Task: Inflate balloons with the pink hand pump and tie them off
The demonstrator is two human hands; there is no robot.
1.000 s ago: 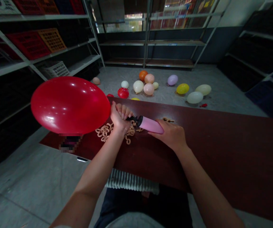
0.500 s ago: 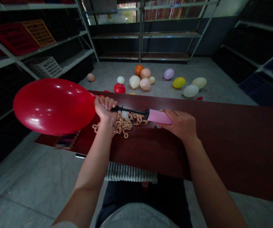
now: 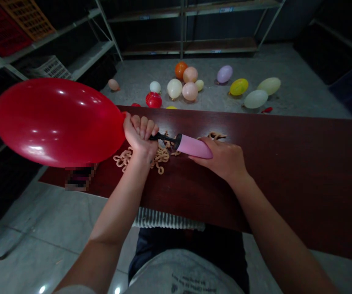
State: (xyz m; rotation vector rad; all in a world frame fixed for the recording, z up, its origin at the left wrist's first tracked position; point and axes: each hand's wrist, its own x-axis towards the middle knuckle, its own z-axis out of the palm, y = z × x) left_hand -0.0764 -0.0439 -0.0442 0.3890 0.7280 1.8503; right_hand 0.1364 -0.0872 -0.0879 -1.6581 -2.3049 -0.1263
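A big red balloon (image 3: 59,122) stretches out to the left, its neck at my left hand (image 3: 141,132). That hand is closed around the balloon's neck and the black end of a balloon pump; the nozzle itself is hidden in the fingers. My right hand (image 3: 221,157) is wrapped around the pink barrel of the balloon pump (image 3: 192,146). Between the hands only a short stretch of black rod shows. Under and beside my left wrist lies a heap of tan, uninflated balloons (image 3: 162,157), and a few more (image 3: 217,135) lie behind my right hand.
The dark red-brown table (image 3: 286,175) runs across in front of me. A blurred dark item (image 3: 79,176) lies at its left end. Beyond, inflated balloons (image 3: 190,91) rest on the grey floor. Shelves with crates (image 3: 29,18) stand left, and more racks (image 3: 219,45) behind.
My right hand has brought the pink barrel left toward my left hand, so less black rod shows. The red balloon looks somewhat larger. The view has tilted downward.
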